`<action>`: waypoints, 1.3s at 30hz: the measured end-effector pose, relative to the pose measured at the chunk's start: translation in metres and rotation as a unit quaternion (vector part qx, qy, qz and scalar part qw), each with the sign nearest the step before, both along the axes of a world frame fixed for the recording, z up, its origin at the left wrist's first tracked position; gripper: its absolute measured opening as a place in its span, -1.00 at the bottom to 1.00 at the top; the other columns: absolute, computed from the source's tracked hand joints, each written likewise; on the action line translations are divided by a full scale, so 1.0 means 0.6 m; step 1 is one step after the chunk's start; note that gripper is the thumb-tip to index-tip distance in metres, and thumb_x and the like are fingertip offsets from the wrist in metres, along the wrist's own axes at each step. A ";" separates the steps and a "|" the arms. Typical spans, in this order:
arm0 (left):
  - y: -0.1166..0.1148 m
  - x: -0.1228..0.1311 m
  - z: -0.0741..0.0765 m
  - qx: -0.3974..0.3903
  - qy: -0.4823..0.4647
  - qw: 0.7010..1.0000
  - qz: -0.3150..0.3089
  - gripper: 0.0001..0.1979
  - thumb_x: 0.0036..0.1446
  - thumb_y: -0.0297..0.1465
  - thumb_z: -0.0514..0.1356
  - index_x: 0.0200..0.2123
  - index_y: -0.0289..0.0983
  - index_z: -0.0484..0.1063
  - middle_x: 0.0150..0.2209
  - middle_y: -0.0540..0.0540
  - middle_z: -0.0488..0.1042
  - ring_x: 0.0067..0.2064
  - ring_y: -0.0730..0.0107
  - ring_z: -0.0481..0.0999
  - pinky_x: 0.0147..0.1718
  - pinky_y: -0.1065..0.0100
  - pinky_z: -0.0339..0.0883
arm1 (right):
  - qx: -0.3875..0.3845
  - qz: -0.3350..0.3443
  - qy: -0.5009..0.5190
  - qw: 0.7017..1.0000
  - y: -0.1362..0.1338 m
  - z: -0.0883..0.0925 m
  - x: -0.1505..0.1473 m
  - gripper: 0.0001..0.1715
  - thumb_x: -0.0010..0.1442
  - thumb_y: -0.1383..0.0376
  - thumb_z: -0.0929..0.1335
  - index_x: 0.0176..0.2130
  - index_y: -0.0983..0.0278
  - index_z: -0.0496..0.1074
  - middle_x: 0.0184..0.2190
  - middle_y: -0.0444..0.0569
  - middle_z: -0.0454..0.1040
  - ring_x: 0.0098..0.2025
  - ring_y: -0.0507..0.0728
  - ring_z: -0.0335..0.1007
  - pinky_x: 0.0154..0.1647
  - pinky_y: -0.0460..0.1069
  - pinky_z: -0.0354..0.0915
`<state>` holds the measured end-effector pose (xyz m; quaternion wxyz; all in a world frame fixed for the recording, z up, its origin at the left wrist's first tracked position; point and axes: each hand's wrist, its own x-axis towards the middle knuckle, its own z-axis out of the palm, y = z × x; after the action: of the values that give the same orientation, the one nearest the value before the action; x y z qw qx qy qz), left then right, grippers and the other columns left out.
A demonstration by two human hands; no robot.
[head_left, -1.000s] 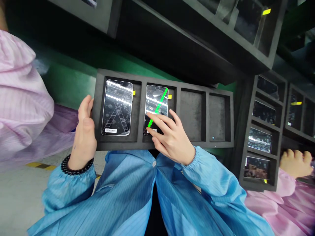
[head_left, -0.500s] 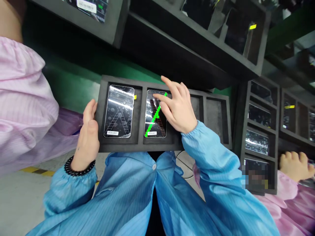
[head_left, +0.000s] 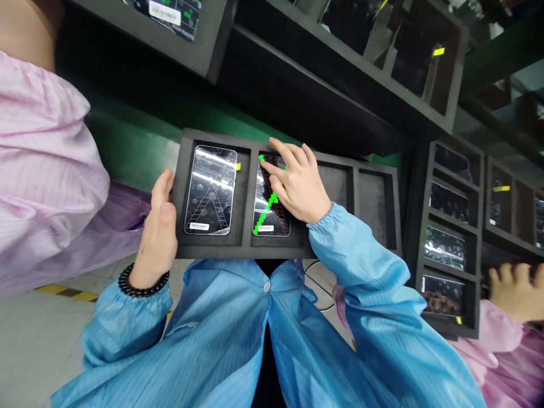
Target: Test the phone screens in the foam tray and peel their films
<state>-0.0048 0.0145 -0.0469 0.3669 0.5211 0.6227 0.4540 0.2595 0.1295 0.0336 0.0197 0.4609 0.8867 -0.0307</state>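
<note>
My left hand grips the left end of a black compartment tray, its thumb along the end wall. Two phones lie screen up in separate compartments. The left phone shows pale ladder-like lines and has a white barcode label at its bottom; a yellow tab sticks out beside it. On the second phone, a stepped green line rises from bottom left, with a green patch at top left. Fingers spread, my right hand hovers over this phone, index fingertip at the screen's top-left corner. That hand hides the screen's upper right.
More black trays with phones stand at the back and on the right. A neighbour's pink sleeve is close on my left. Another person's hand is at the far right. Behind my tray runs a green surface.
My right index finger has moved left to the screen's top-left corner, where a green patch now shows. The tray and my left hand appear slightly further right in view.
</note>
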 end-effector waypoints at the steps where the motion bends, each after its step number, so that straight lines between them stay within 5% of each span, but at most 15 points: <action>1: 0.000 0.000 0.000 0.001 0.000 1.000 0.001 -0.31 0.35 0.14 -0.09 0.45 0.07 0.06 0.47 -0.01 0.13 0.51 0.19 0.07 0.51 -0.01 -0.12 | 0.000 -0.001 -0.002 1.000 -0.005 0.000 0.002 -0.52 0.46 0.28 0.18 0.21 0.21 0.48 0.48 0.09 0.12 0.42 0.32 0.12 0.46 0.38 -0.04; 20: -0.004 0.002 0.001 -0.013 0.008 1.000 0.009 -0.27 0.34 0.17 -0.09 0.46 0.01 0.04 0.47 -0.04 0.14 0.50 0.17 0.07 0.51 -0.01 -0.13 | 0.019 -0.017 0.035 0.999 -0.134 0.005 0.049 -0.56 0.40 0.31 0.22 0.14 0.25 0.54 0.41 0.11 0.26 0.33 0.33 0.25 0.45 0.41 -0.01; 25: 0.007 -0.014 -0.004 -0.030 -0.057 0.998 0.018 -0.25 0.29 0.20 -0.02 0.43 0.01 0.10 0.43 -0.06 0.21 0.48 0.17 0.13 0.51 0.00 -0.10 | 0.018 -0.019 0.051 0.998 -0.167 0.015 0.063 -0.56 0.37 0.35 0.23 0.10 0.26 0.56 0.38 0.13 0.31 0.30 0.34 0.30 0.43 0.43 0.06; 32: 0.160 -0.052 -0.004 -0.020 -0.106 0.994 0.005 -0.16 0.22 0.27 0.02 0.27 -0.27 0.21 0.22 -0.28 0.44 0.35 0.14 0.36 0.45 -0.06 0.05 | 0.005 0.001 0.048 0.999 -0.194 0.035 0.078 -0.59 0.32 0.37 0.24 -0.03 0.25 0.63 0.34 0.11 0.38 0.26 0.33 0.37 0.40 0.46 0.10; 36: 0.274 -0.052 0.001 0.045 -0.093 0.994 0.036 -0.59 0.48 -0.19 -0.04 0.25 -0.30 0.11 0.18 -0.19 0.46 0.27 0.34 0.43 0.37 0.03 0.21 | -0.023 0.016 0.044 0.999 -0.194 0.049 0.082 -0.61 0.31 0.38 0.24 -0.20 0.24 0.67 0.33 0.07 0.40 0.28 0.33 0.36 0.41 0.47 0.08; 39: 0.354 -0.055 -0.003 0.080 -0.079 0.991 0.069 -0.69 0.48 -0.43 -0.16 0.23 -0.29 0.02 0.09 -0.07 0.50 0.15 0.46 0.53 0.15 0.19 0.45 | -0.003 0.011 0.068 0.998 -0.177 0.067 0.086 -0.61 0.29 0.38 0.25 -0.23 0.21 0.68 0.31 0.03 0.42 0.28 0.34 0.36 0.42 0.45 0.08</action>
<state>-0.0377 0.2267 -0.0485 0.3396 0.4675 0.5876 0.5664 0.3110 0.0234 0.0740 -0.0396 0.4475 0.8911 -0.0642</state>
